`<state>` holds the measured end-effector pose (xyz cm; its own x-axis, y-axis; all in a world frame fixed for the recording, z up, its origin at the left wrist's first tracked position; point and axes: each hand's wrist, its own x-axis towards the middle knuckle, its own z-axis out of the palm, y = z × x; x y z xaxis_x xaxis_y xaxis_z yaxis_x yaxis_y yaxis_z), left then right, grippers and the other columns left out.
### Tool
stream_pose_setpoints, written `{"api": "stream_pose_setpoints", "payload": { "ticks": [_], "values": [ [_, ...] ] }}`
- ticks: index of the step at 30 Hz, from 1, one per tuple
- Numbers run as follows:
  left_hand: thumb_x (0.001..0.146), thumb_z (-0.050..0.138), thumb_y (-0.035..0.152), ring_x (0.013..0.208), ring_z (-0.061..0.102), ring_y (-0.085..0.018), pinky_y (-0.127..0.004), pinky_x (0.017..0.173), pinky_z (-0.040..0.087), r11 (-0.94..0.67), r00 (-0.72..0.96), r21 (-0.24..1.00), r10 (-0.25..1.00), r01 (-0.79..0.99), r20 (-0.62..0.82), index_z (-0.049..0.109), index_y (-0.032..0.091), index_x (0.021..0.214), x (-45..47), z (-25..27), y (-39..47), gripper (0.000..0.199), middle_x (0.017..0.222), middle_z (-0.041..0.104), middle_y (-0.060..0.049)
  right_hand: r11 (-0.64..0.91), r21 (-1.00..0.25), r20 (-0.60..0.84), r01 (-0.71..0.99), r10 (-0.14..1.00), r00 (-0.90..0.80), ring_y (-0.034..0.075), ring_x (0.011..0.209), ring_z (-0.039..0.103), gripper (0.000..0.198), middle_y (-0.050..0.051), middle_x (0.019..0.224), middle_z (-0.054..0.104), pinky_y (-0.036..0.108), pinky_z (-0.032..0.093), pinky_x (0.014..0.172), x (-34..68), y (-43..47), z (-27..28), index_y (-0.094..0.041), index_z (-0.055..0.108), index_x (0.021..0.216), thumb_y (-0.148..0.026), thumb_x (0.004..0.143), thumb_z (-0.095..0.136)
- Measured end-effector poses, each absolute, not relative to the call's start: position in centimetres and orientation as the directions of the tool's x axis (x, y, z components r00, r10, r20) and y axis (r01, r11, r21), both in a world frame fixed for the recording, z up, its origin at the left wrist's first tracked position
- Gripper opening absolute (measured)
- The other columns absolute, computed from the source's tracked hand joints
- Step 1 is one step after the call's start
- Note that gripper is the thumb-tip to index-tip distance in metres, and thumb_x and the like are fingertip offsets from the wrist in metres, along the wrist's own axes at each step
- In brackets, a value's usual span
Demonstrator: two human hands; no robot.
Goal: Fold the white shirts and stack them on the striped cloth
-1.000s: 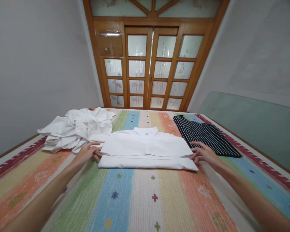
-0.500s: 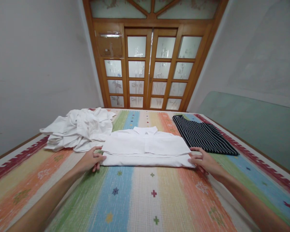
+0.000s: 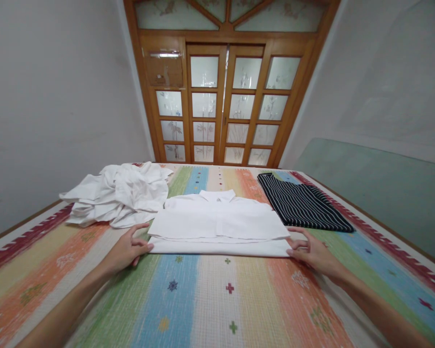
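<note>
A white collared shirt (image 3: 217, 224) lies folded in a wide band on the striped bedspread (image 3: 213, 299), its collar at the far side and layered edges toward me. My left hand (image 3: 128, 247) is at the shirt's near left corner, thumb and index finger on its side edge. At the opposite near corner, my right hand (image 3: 313, 252) has its thumb and index finger on the right edge in the same way. The fingertips of both hands are partly hidden by the cloth. Both forearms reach in from the bottom corners.
A rumpled pile of white clothes (image 3: 123, 193) lies to the left of the shirt. A black-and-white striped folded garment (image 3: 304, 200) lies to the right. Beyond the bed stand wooden doors with glass panes (image 3: 223, 101). A pale green panel (image 3: 380, 183) borders the right side.
Both hands have shifted slightly toward me, and the shirt's near edge with its upper layer has come along. More white cloth shows just below the collar.
</note>
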<state>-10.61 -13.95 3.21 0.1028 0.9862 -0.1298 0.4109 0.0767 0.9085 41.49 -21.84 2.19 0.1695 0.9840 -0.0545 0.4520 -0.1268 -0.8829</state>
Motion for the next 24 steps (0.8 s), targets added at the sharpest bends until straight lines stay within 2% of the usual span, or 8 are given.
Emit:
{"api": "stream_pose_setpoints", "payload": {
  "ticks": [3,7,15,24],
  "values": [
    [0.056,0.075,0.055,0.035,0.041,-0.008,-0.018,0.037,0.027,0.090,0.082,0.902,0.987,0.422,-0.136,0.038,0.018,0.122,-10.5,3.0,-14.3,0.085,0.058,0.063,0.007,-0.087,-0.874,-0.015,0.478,0.988,0.153,0.015,0.056,0.058,0.071,-0.006,0.061,0.059,0.024,0.041,0.052,41.5,-22.0,1.6,-0.020,0.047,0.119,-0.047,0.060,0.075],
    [0.054,0.075,0.055,0.036,0.043,-0.009,-0.018,0.038,0.028,0.090,0.076,0.895,0.988,0.437,-0.136,0.039,0.019,0.117,-10.6,3.0,-14.4,0.080,0.055,0.061,0.008,-0.058,-0.874,0.022,0.483,0.987,0.158,0.013,0.050,0.055,0.065,-0.008,0.058,0.057,0.024,0.040,0.050,41.5,-22.2,1.2,-0.021,0.047,0.116,-0.044,0.061,0.073],
    [0.057,0.072,0.055,0.033,0.042,-0.009,-0.019,0.033,0.024,0.134,-0.010,0.901,0.990,0.413,-0.142,0.043,0.020,0.114,-10.2,3.3,-14.0,0.073,0.064,0.065,0.004,-0.181,-0.914,-0.069,0.364,0.952,0.299,0.011,0.040,0.050,0.071,-0.006,0.067,0.062,0.021,0.034,0.036,40.4,-22.0,1.8,-0.023,0.043,0.119,-0.044,0.058,0.073],
    [0.052,0.073,0.055,0.035,0.041,-0.010,-0.021,0.038,0.026,0.120,0.045,0.874,0.986,0.472,-0.159,0.047,0.021,0.101,-10.5,3.4,-14.4,0.064,0.054,0.059,0.007,-0.113,-0.881,-0.006,0.459,0.974,0.227,0.013,0.045,0.052,0.058,-0.008,0.056,0.056,0.024,0.042,0.047,40.7,-22.3,1.4,-0.022,0.047,0.107,-0.042,0.059,0.073]
  ]
}}
